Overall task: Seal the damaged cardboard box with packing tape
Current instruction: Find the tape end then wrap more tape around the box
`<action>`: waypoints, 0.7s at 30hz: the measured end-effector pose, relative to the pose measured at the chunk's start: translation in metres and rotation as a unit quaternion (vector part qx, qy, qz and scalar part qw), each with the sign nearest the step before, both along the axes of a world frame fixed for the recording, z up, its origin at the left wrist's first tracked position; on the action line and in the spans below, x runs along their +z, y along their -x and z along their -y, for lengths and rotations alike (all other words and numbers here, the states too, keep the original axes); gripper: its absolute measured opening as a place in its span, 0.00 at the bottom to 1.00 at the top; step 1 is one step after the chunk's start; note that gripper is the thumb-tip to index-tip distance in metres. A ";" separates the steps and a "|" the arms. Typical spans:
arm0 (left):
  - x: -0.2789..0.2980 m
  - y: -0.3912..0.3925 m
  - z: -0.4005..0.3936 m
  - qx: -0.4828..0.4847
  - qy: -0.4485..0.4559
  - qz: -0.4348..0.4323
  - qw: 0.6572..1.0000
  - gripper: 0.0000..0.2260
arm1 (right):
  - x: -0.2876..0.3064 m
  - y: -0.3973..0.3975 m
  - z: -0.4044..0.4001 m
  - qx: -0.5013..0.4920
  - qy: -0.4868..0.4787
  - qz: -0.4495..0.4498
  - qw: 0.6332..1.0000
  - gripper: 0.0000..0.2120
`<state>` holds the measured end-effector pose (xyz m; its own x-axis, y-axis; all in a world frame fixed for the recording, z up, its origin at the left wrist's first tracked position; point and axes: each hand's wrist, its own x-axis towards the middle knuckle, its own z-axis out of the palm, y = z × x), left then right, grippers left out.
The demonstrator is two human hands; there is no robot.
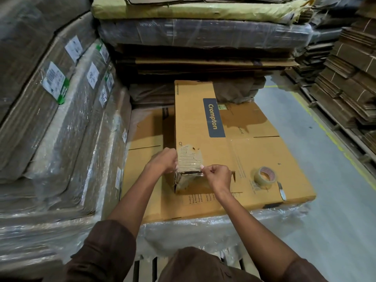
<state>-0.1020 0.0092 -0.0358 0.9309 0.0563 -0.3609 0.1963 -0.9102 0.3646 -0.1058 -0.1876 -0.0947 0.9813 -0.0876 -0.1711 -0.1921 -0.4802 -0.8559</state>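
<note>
Cardboard torn at the near end of a long box, both hands stretching clear tape across the damage.

Brown and narrow, the cardboard box (pixel 195 127) lies lengthwise on a wide flattened carton (pixel 264 159) topping a plastic-wrapped stack; its near top corner is ripped down to the corrugated ribs. Left hand (pixel 164 160) has its fingers curled at the box's left edge, its grip pinching one end of a strip of clear tape (pixel 191 168); right hand (pixel 216 176) pinches the other end at the right edge, so the strip runs over the near edge of the torn patch. To the right, on the same flat carton and apart from the box, sits the tape roll (pixel 264 177) with a loose tail trailing beside it. Wrapped bundles of flat cardboard (pixel 50 119) rise to the left and behind.
</note>
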 end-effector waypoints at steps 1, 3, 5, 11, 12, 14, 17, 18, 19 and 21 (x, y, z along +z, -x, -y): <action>-0.001 -0.001 0.001 -0.002 0.000 0.004 1.000 0.08 | 0.000 0.000 0.001 -0.005 0.000 0.000 1.000 0.12; -0.006 -0.003 0.000 -0.001 0.014 -0.011 1.000 0.08 | -0.001 -0.002 0.004 -0.009 0.001 -0.006 1.000 0.12; -0.006 -0.004 -0.002 -0.005 0.024 -0.033 0.999 0.08 | -0.001 -0.002 0.006 -0.005 0.006 -0.013 1.000 0.13; -0.002 -0.010 -0.001 0.002 0.062 -0.076 0.995 0.11 | 0.001 -0.004 0.005 0.014 0.054 -0.018 0.998 0.14; -0.005 -0.010 -0.001 0.003 0.060 -0.073 0.996 0.13 | 0.002 -0.004 0.006 0.016 0.064 -0.018 0.998 0.14; -0.010 -0.009 -0.001 -0.006 0.038 -0.051 0.998 0.15 | 0.003 -0.004 0.005 0.022 0.084 -0.014 0.996 0.14; -0.018 -0.008 -0.003 -0.006 0.005 -0.029 1.000 0.17 | 0.003 -0.003 0.002 0.031 0.108 -0.017 0.994 0.15; -0.020 -0.008 -0.003 -0.004 -0.003 -0.025 1.000 0.17 | 0.003 -0.003 0.001 0.033 0.116 -0.022 0.992 0.16; -0.021 -0.007 -0.003 -0.002 -0.011 -0.020 1.000 0.18 | 0.003 -0.003 0.000 0.034 0.124 -0.028 0.991 0.16; -0.022 -0.007 -0.004 0.005 -0.026 -0.014 1.000 0.19 | 0.005 -0.005 -0.003 0.037 0.144 -0.039 0.988 0.17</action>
